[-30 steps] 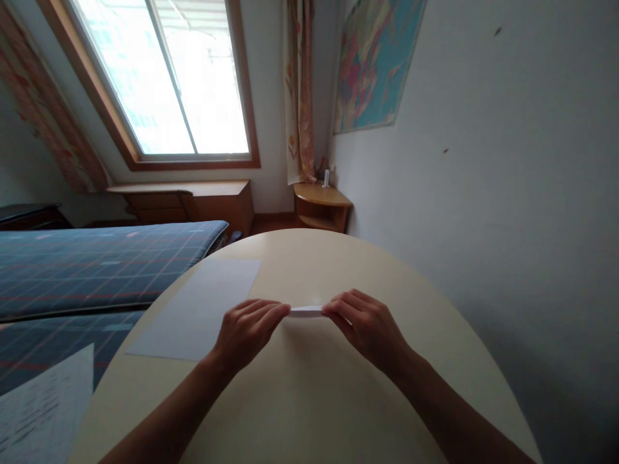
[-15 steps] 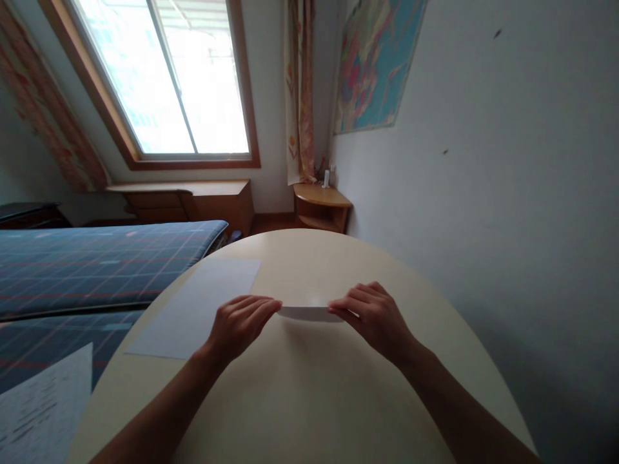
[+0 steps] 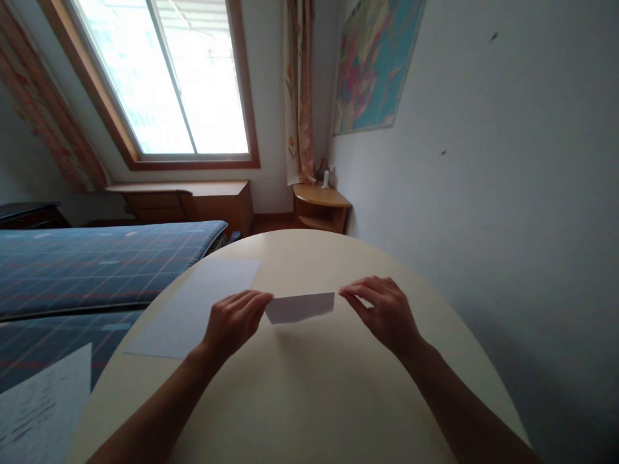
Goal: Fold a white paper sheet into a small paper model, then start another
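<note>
A small strip of white paper (image 3: 302,309) is held up over the round table (image 3: 309,399), its lower edge uneven. My left hand (image 3: 236,322) pinches its upper left corner between thumb and fingers. Just beyond the strip's right end is my right hand (image 3: 380,309), its thumb and fingertips together, with a narrow gap between them and the paper. Nothing shows in those fingertips. Flat on the table, partly behind my left hand, lies a large white sheet of paper (image 3: 193,303).
A bed with blue plaid covering (image 3: 106,264) stands left of the table, and a sheet with writing (image 3: 46,412) lies at lower left. The white wall (image 3: 507,225) runs along the right. Behind are a corner shelf (image 3: 322,195) and a desk (image 3: 222,188) under the window.
My right hand has let go of the paper strip and moved slightly right. The strip has tilted to show more of its face, and my left hand has shifted a little left with it.
</note>
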{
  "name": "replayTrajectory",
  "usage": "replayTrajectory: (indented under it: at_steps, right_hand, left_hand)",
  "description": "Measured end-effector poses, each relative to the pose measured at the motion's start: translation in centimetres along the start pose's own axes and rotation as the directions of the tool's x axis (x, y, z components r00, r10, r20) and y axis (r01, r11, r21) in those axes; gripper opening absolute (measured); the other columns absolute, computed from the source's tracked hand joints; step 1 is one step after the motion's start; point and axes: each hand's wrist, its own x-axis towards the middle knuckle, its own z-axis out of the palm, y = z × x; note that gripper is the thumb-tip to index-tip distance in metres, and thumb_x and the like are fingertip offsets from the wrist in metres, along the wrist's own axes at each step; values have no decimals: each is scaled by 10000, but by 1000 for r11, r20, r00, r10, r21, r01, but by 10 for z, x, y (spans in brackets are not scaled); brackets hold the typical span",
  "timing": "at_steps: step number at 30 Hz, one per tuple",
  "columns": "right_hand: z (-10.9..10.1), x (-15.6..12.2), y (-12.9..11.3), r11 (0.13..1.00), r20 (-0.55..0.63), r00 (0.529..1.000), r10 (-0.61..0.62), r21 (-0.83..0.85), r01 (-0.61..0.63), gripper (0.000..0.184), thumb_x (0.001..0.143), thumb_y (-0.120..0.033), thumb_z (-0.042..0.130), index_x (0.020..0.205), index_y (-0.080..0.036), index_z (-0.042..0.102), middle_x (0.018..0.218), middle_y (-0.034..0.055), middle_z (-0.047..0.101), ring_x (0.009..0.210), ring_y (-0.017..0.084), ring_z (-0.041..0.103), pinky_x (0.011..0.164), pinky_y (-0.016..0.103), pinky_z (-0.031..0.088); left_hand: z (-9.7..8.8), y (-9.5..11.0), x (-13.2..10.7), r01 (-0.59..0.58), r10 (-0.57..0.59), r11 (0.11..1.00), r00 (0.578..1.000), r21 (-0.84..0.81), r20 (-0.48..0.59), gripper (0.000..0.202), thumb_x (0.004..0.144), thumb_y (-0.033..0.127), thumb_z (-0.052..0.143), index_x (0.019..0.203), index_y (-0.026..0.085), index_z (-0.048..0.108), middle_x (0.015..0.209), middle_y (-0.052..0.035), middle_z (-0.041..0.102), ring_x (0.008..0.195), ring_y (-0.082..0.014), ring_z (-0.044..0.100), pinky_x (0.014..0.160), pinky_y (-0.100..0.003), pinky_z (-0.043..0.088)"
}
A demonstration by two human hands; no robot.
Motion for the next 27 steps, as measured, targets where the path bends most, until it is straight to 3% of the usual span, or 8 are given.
replayTrajectory:
  at_steps: [2,4,7,11,15,27]
  right_hand:
    - [-3,1,0,998,-125,992,8,-56,-15,71,916,-243,634,882,-214,689,831,23,711,775,175,630,734,311,409]
    - [-3,1,-8,997,-175,984,-28,-75,15,30,891,-229,663,910,-213,679,869,34,712,819,189,629,777,329,425]
    - [6,-1,-33,994,-73,992,-106,-45,103,210,890,-258,668,1089,-198,646,993,58,714,929,210,624,838,354,425]
    - [24,-6,-58,996,24,996,-87,-8,88,146,913,-251,636,1047,-196,649,1017,50,710,950,212,608,843,363,397]
    - [31,-10,-62,995,49,994,-93,48,91,52,919,-185,613,922,-211,659,898,6,709,833,176,601,771,336,373]
    - [33,-11,-65,986,99,983,-152,90,143,66,865,-151,621,903,-198,647,850,14,681,778,171,566,739,327,356]
  left_hand:
    - [-1,-1,0,16,-14,998,1000,65,-27,98,923,178,574,955,193,665,820,-20,749,680,-155,700,599,-238,483]
    - [-1,2,1,-15,16,997,1000,78,-18,83,919,178,580,943,195,657,802,-7,744,668,-145,692,593,-233,480]
    - [0,13,2,-101,100,995,995,29,12,77,909,163,584,943,199,642,813,9,739,705,-129,692,634,-226,489]
    - [1,31,4,-153,154,988,988,-22,12,72,898,156,598,952,198,624,823,13,729,734,-127,685,660,-226,487]
    - [1,43,6,-183,182,981,983,-61,-9,79,893,139,593,950,189,615,810,7,719,738,-128,676,666,-226,483]
    - [6,59,6,-99,106,988,993,-120,54,112,875,116,587,816,210,576,703,36,650,626,-119,594,577,-238,413]
